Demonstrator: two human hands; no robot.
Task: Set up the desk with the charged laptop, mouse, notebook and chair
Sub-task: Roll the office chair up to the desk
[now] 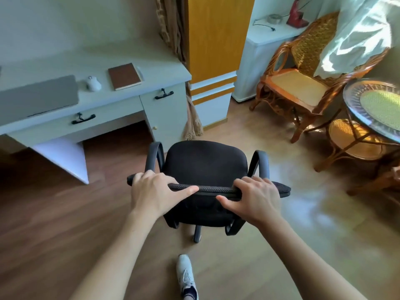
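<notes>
A black office chair with armrests stands on the wooden floor, to the right of and in front of the desk opening. My left hand grips the left part of its backrest top edge, and my right hand grips the right part. On the pale desk at the upper left lie a closed grey laptop, a white mouse to its right, and a closed brown notebook further right.
A rattan armchair and a round glass-topped rattan table stand at the right. An orange and white cabinet rises behind the chair. My white shoe is on the floor below the chair.
</notes>
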